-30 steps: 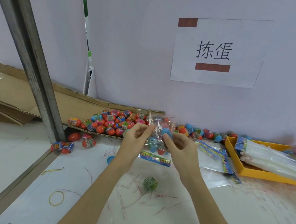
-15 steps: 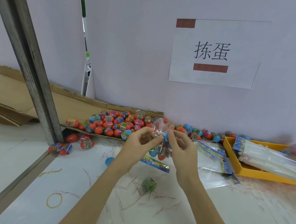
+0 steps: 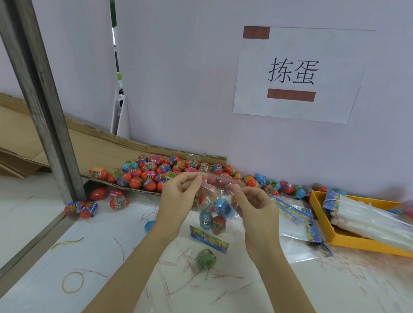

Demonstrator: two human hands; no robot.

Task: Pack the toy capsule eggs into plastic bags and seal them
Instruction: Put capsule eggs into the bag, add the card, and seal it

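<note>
A clear plastic bag point(image 3: 214, 208) holding several toy capsule eggs hangs in the air at the middle of the view. My left hand point(image 3: 178, 199) pinches the left end of its top strip and my right hand point(image 3: 253, 209) pinches the right end, so the strip is stretched flat between them. Behind the hands a pile of red and blue capsule eggs point(image 3: 152, 173) lies on a cardboard sheet. One green egg point(image 3: 205, 258) lies alone on the white table in front of me.
A yellow tray point(image 3: 321, 219) with packs of clear bags stands at the right. Loose flat bags point(image 3: 295, 221) lie beside it. A slanting metal post point(image 3: 40, 98) crosses the left. A yellow rubber band point(image 3: 73, 282) and a printed bag header point(image 3: 208, 238) lie on the table.
My hands have moved apart along the top of the bag, from close together at its middle to its two ends. The bag's top now looks flat and stretched.
</note>
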